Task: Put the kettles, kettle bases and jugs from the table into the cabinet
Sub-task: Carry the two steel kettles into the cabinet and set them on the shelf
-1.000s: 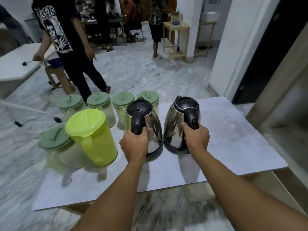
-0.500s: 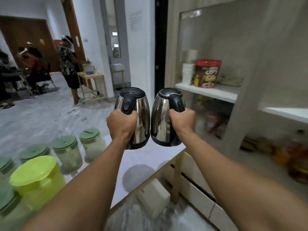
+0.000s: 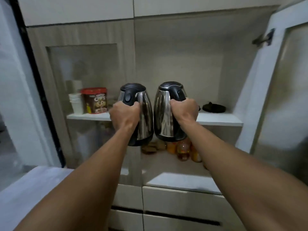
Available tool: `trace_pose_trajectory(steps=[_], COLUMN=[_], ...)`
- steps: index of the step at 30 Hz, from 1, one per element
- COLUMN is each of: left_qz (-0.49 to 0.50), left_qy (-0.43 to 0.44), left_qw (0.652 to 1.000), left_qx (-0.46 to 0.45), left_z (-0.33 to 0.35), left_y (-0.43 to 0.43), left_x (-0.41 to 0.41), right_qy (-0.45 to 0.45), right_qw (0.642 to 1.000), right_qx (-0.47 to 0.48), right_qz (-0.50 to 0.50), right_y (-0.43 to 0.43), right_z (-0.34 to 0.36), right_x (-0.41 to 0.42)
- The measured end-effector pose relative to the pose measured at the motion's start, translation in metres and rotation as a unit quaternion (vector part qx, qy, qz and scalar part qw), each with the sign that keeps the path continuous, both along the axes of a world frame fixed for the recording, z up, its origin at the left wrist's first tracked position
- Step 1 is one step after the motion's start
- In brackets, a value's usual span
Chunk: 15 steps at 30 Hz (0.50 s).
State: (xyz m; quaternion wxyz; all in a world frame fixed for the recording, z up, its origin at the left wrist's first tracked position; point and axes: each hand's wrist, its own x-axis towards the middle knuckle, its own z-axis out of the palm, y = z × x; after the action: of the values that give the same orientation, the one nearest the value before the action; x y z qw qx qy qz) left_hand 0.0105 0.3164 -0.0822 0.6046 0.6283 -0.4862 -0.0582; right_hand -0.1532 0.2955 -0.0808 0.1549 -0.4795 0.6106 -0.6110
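Observation:
I hold two steel kettles with black lids and handles side by side in the air in front of the open cabinet. My left hand grips the handle of the left kettle. My right hand grips the handle of the right kettle. Both kettles hang just in front of the white upper shelf, their bottoms below its edge. A black round kettle base lies on that shelf to the right of the kettles. The jugs and the table top with them are out of view.
On the shelf's left stand a stack of white cups and a red cereal box, behind a closed glass door. Bottles and jars fill the lower shelf. The right cabinet door stands open. A table corner shows bottom left.
I lifted both kettles off the table, turned right away from the jugs and brought them up in front of the cabinet's upper shelf.

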Motion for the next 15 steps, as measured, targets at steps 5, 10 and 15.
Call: trace_pose_trajectory(steps=[5,10,15], left_qz=[-0.083,-0.105,-0.102], left_qy=[0.008,-0.01,0.002], left_qw=[0.996,0.994,0.995], left_qx=[-0.023,-0.025,-0.015], left_z=[0.02,0.038,0.056], left_y=[-0.053,-0.114,-0.182], left_x=[-0.095,-0.176,-0.231], right_qy=[-0.011,0.001,-0.004], right_qw=[0.995,0.99,0.99], right_qx=[-0.014,-0.037,-0.045], right_qz=[-0.096,-0.137,-0.13], right_y=[-0.027,-0.079,-0.138], right_z=[0.022,0.039,0.055], right_x=[-0.093,-0.169,-0.222])
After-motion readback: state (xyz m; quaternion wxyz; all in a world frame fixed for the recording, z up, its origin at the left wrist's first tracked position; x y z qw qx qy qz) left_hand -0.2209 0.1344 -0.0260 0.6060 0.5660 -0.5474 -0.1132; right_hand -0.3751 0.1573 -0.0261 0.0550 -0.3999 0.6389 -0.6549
